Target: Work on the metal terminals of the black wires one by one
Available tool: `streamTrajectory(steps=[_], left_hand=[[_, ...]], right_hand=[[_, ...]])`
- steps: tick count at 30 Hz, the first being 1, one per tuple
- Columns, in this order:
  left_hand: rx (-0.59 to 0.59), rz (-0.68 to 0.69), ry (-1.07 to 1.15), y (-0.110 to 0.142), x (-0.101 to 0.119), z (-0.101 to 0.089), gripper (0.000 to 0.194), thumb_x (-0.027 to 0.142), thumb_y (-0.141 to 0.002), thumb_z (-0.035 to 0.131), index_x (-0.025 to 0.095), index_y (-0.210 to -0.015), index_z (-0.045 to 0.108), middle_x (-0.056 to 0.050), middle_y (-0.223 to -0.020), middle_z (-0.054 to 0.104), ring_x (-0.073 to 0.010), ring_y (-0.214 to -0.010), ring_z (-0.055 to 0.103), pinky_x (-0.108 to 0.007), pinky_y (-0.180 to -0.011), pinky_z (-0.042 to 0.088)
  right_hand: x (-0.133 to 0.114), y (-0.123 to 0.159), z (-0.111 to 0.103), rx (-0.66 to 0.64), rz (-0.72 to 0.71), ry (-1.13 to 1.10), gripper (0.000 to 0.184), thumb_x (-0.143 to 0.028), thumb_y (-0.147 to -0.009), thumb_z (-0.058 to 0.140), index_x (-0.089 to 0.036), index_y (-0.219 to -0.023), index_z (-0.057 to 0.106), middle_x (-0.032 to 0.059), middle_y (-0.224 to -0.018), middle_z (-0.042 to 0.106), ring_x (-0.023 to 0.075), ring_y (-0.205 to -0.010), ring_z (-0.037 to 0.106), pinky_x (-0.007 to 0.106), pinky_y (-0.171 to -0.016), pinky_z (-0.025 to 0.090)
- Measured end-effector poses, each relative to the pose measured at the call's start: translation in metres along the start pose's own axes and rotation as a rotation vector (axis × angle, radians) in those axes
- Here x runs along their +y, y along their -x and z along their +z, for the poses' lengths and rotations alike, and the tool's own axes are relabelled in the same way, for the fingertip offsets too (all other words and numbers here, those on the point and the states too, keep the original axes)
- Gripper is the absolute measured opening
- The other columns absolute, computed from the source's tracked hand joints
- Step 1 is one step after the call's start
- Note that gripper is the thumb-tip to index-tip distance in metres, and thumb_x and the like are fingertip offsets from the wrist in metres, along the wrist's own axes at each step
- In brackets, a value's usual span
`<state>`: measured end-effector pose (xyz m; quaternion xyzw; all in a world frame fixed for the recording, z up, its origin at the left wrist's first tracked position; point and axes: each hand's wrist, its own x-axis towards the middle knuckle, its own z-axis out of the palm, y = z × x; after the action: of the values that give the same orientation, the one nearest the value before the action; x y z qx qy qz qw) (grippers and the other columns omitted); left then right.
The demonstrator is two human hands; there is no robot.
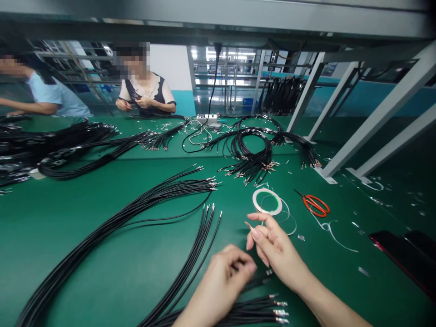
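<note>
My left hand (226,279) is closed, thumb against curled fingers, above black cables; whatever it may hold is hidden and blurred. To its right, my right hand (277,252) pinches a small thin pale-reddish strip (250,225) between thumb and forefinger, the other fingers loosely bent. Below the hands lies a bundle of black cables (252,312) with silvery wrapped ends. A smaller group of black cables (190,254) with metal tips lies left of my left hand. Just beyond my right hand is a white ring-shaped tape roll (255,200) with a green inner ring.
Orange-handled scissors (316,205) and a curly white strip (340,240) lie to the right. A long cable bundle (112,222) curves across the left of the green table (163,175). Coiled cables (235,145) lie farther back, beside grey metal legs (361,122). Two people sit across.
</note>
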<state>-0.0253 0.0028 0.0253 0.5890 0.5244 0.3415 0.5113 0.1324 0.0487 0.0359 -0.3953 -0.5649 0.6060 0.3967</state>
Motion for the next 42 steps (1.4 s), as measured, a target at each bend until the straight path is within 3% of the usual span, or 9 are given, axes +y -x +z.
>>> streamTrajectory(steps=[3,6,13,21,24,27,32,38,42], left_hand=[[0.351,0.081,0.131,-0.007,-0.003,-0.009,0.020,0.034,-0.088,0.059,0.019,-0.097,0.070,-0.005,-0.097,0.063,-0.0164,-0.082,0.062,-0.025,-0.070,0.048],[0.463,0.160,0.139,-0.009,-0.003,-0.012,0.022,0.032,-0.084,0.066,0.023,-0.103,0.072,-0.005,-0.103,0.061,-0.0163,-0.085,0.061,-0.025,-0.072,0.049],[0.455,0.182,0.216,-0.008,-0.001,-0.011,0.010,0.028,-0.082,0.069,0.022,-0.085,0.077,-0.004,-0.089,0.064,-0.0174,-0.085,0.061,-0.025,-0.075,0.047],[0.431,0.172,0.258,-0.010,-0.004,-0.010,0.011,0.029,-0.086,0.064,0.019,-0.082,0.066,-0.001,-0.084,0.057,-0.0148,-0.074,0.056,-0.025,-0.068,0.045],[0.448,0.209,0.181,-0.007,-0.001,-0.009,0.010,0.026,-0.089,0.060,0.020,-0.083,0.064,-0.001,-0.086,0.057,-0.0152,-0.078,0.055,-0.025,-0.071,0.044],[0.446,0.237,0.065,-0.004,0.002,-0.009,0.010,0.024,-0.090,0.059,0.021,-0.084,0.066,-0.001,-0.088,0.057,-0.0151,-0.080,0.055,-0.024,-0.071,0.044],[0.460,0.275,-0.060,-0.003,0.001,-0.010,0.008,0.023,-0.090,0.060,0.021,-0.088,0.067,-0.002,-0.088,0.056,-0.0166,-0.082,0.055,-0.026,-0.071,0.045],[0.476,0.306,-0.140,-0.003,-0.001,-0.010,0.011,0.023,-0.090,0.058,0.022,-0.096,0.067,-0.003,-0.092,0.058,-0.0179,-0.082,0.057,-0.028,-0.072,0.046],[0.579,0.194,-0.429,-0.011,-0.007,-0.013,0.025,0.026,-0.092,0.054,0.018,-0.114,0.060,-0.008,-0.101,0.057,-0.0225,-0.085,0.057,-0.035,-0.075,0.048]], right_hand=[[0.001,0.004,0.005,-0.023,0.018,0.051,0.022,-0.040,-0.098,0.046,-0.021,-0.109,0.050,-0.0012,-0.078,0.064,0.0037,-0.040,0.040,0.019,-0.040,0.028],[0.001,0.008,0.010,-0.038,0.045,0.089,0.023,-0.042,-0.098,0.046,-0.020,-0.099,0.052,0.0005,-0.081,0.067,0.0032,-0.039,0.043,0.019,-0.039,0.030],[0.004,0.011,0.014,-0.074,0.073,0.104,0.023,-0.043,-0.097,0.047,-0.020,-0.095,0.052,0.0022,-0.087,0.070,0.0042,-0.040,0.049,0.019,-0.041,0.034],[0.004,0.012,0.016,-0.071,0.097,0.034,0.023,-0.042,-0.096,0.050,-0.020,-0.091,0.052,0.0046,-0.087,0.072,0.0112,-0.052,0.066,0.023,-0.051,0.048],[0.004,0.014,0.016,-0.047,0.081,0.034,0.022,-0.040,-0.096,0.049,-0.022,-0.108,0.052,0.0074,-0.095,0.072,0.0156,-0.060,0.069,0.028,-0.054,0.054],[0.003,0.016,0.015,-0.071,0.013,0.168,0.040,-0.034,-0.099,0.044,-0.031,-0.139,0.040,0.0068,-0.100,0.069,0.0148,-0.062,0.067,0.031,-0.059,0.055],[-0.001,0.014,0.014,-0.104,-0.094,0.263,0.034,-0.029,-0.100,0.040,-0.032,-0.130,0.056,0.0069,-0.116,0.059,0.0087,-0.054,0.057,0.026,-0.053,0.049],[0.002,0.009,0.012,0.051,-0.043,0.260,0.020,-0.038,-0.093,0.056,-0.021,-0.092,0.068,0.0013,-0.081,0.060,0.0097,-0.052,0.048,0.023,-0.046,0.038],[0.005,0.007,0.009,0.100,0.033,0.186,0.025,-0.043,-0.093,0.055,-0.020,-0.092,0.064,-0.0041,-0.059,0.052,0.0103,-0.047,0.047,0.023,-0.045,0.034]])
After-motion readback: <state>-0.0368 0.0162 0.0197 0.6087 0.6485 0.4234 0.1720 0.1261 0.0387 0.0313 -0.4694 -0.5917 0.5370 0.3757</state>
